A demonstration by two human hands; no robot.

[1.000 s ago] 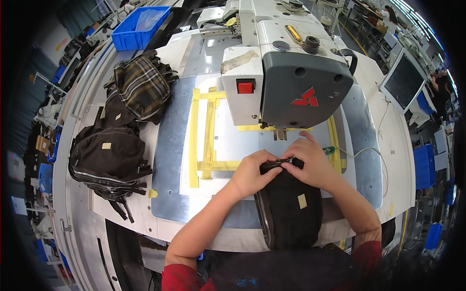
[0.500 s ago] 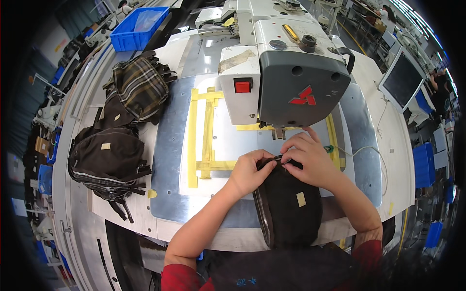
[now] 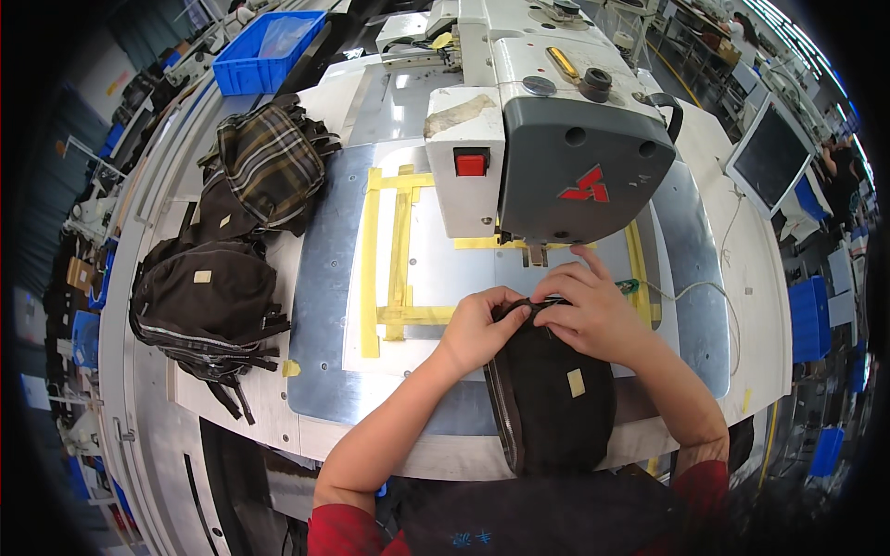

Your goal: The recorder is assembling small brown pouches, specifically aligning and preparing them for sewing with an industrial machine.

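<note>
A dark brown fabric bag lies at the near edge of the machine table, a zipper along its left side and a small beige patch on its face. My left hand pinches the bag's far edge between thumb and fingers. Just to its right, my right hand grips the same edge, with its index finger raised. Both hands meet at a dark fold there, whose details are hidden by the fingers. Beyond them stands an industrial sewing machine with a grey head cover, its metal foot close past my fingertips.
Finished-looking dark backpacks and a plaid-fronted bag are piled on the left. A green-handled tool on a cord lies beside my right hand. Yellow tape strips mark the plate. A blue crate and a screen stand farther off.
My right hand's fingers have shifted slightly on the bag's far edge, and its index finger has moved a little left. The left hand keeps its pinch; the bag stays put.
</note>
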